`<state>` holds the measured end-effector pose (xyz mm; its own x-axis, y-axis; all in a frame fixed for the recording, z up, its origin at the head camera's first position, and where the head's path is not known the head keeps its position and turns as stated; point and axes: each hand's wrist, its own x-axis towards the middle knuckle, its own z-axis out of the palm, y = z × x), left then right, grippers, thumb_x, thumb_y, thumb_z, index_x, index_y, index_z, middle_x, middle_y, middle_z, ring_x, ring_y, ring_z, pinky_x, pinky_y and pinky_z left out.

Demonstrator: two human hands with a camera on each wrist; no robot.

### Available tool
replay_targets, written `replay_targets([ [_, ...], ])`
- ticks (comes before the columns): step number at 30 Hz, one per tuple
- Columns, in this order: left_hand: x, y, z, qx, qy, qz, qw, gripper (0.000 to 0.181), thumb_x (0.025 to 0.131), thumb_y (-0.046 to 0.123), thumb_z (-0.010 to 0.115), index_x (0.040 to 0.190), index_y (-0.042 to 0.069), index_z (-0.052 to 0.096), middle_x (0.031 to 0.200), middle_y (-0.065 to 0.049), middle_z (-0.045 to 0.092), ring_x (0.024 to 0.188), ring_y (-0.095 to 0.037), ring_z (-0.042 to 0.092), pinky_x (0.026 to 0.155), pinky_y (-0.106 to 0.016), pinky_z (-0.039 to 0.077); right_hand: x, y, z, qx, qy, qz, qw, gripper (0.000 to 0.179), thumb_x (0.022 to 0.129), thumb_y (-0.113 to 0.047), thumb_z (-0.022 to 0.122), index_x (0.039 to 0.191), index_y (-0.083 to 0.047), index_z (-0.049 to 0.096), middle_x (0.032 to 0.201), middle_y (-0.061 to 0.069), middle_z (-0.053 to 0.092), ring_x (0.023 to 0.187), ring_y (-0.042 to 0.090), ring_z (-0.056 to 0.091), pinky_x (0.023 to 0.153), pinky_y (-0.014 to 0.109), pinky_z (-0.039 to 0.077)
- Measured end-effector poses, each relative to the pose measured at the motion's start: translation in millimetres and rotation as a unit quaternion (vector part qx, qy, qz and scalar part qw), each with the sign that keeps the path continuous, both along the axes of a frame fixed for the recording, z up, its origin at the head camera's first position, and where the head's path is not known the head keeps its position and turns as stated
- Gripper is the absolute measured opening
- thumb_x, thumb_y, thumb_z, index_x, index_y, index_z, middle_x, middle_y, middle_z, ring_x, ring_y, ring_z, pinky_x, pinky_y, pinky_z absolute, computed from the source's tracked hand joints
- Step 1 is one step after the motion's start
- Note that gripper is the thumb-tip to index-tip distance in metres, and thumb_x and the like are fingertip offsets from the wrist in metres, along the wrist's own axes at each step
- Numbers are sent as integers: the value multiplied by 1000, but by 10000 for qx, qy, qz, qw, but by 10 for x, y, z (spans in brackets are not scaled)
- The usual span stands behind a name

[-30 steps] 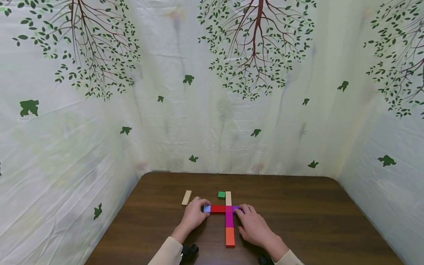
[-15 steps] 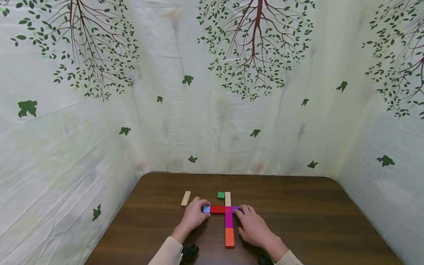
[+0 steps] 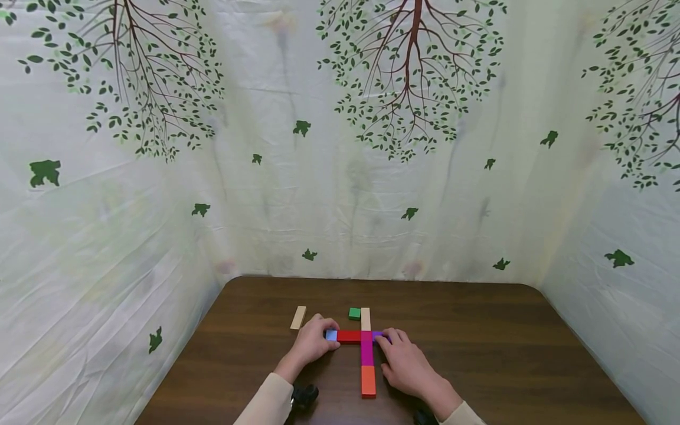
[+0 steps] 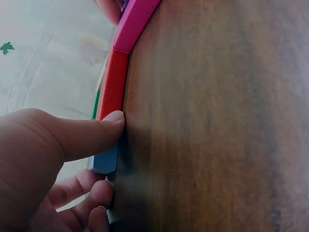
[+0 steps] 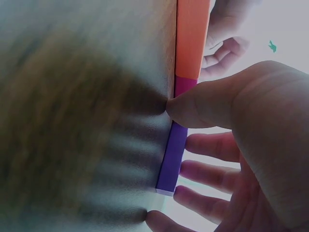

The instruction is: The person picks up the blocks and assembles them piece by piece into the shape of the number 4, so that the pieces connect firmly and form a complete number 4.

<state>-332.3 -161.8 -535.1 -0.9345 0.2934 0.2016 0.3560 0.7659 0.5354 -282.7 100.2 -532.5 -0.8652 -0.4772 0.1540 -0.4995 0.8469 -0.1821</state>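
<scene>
On the brown table, coloured wooden blocks lie end to end in a cross shape. My left hand (image 3: 310, 342) pinches the small blue block (image 4: 105, 162) at the cross's left end, thumb on its near side. The red block (image 3: 349, 336) links it to the magenta block (image 3: 366, 353) in the middle. An orange block (image 3: 368, 382) continues toward me, and a plain wood block (image 3: 365, 319) extends away. My right hand (image 3: 410, 363) rests its fingertips on the purple block (image 5: 171, 158) at the right; its thumb touches the table, apart from that block.
A green block (image 3: 354, 314) stands beside the plain wood one. Another plain wood block (image 3: 298, 317) lies slanted behind my left hand. The table (image 3: 499, 348) backs onto a white curtain (image 3: 350, 200) printed with trees and leaves.
My left hand has shifted very slightly to the right at the blue block. My right hand and the blocks look the same.
</scene>
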Motion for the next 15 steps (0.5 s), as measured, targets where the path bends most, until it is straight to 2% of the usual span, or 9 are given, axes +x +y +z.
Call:
replay_targets([
  [8, -36, 4, 1, -33, -141, 1, 9999, 22, 79, 20, 85, 98, 17, 73, 91, -2, 52, 79, -17, 50, 70, -34, 43, -18, 1, -34, 32, 24, -11, 10000, 60, 87, -32, 76, 140, -9, 57, 136, 11, 50, 126, 32, 46, 87, 51, 54],
  [15, -28, 15, 35, -101, -126, -39, 9999, 22, 79, 18, 85, 97, 16, 73, 91, -3, 53, 78, -18, 50, 69, -34, 42, -24, 3, -38, 7, 55, 16, 10000, 60, 87, -31, 76, 139, -9, 58, 136, 11, 51, 125, 32, 46, 86, 51, 54],
])
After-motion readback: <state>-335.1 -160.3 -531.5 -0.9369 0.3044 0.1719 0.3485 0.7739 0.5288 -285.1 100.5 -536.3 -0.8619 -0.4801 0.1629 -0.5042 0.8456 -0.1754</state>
